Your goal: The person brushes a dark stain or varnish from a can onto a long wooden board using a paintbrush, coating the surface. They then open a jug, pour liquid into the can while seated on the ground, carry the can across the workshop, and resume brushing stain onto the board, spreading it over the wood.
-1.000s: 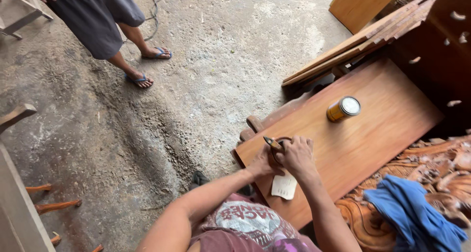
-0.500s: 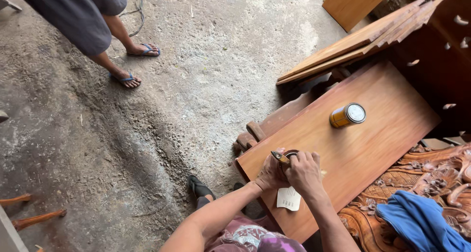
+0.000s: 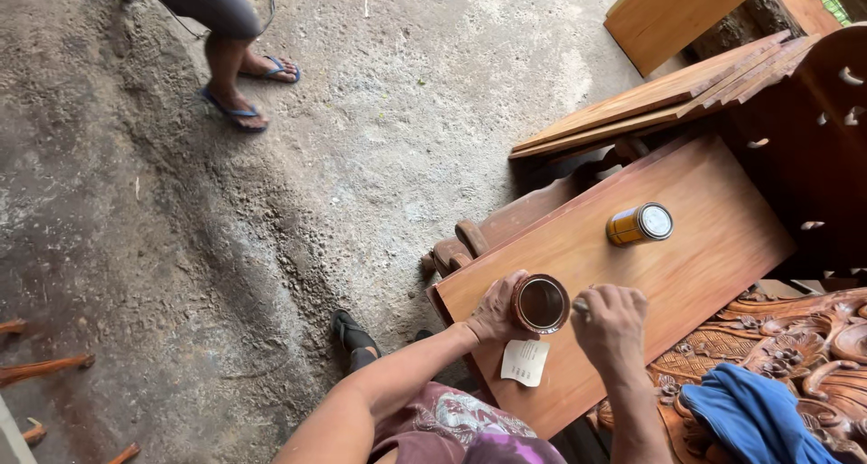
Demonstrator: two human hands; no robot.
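My left hand (image 3: 498, 309) grips a small round tin (image 3: 540, 304), open at the top, with dark brown liquid inside. It rests on a reddish wooden board (image 3: 713, 247). My right hand (image 3: 612, 324) is closed just right of the tin, with a thin tool tip showing at the fist near the tin's rim. A white paper slip (image 3: 525, 362) lies on the board below the tin. A closed amber can (image 3: 639, 224) lies on its side farther up the board.
Another person's legs in flip-flops (image 3: 237, 75) stand on the dusty concrete floor at upper left. Stacked wooden planks (image 3: 650, 103) and a dark carved panel (image 3: 813, 148) lie upper right. A blue cloth (image 3: 754, 419) rests on carved wood at lower right.
The tin's top is now open and its liquid shows. My right hand has drawn away to the right of the tin. The view has shifted and the other person appears farther up.
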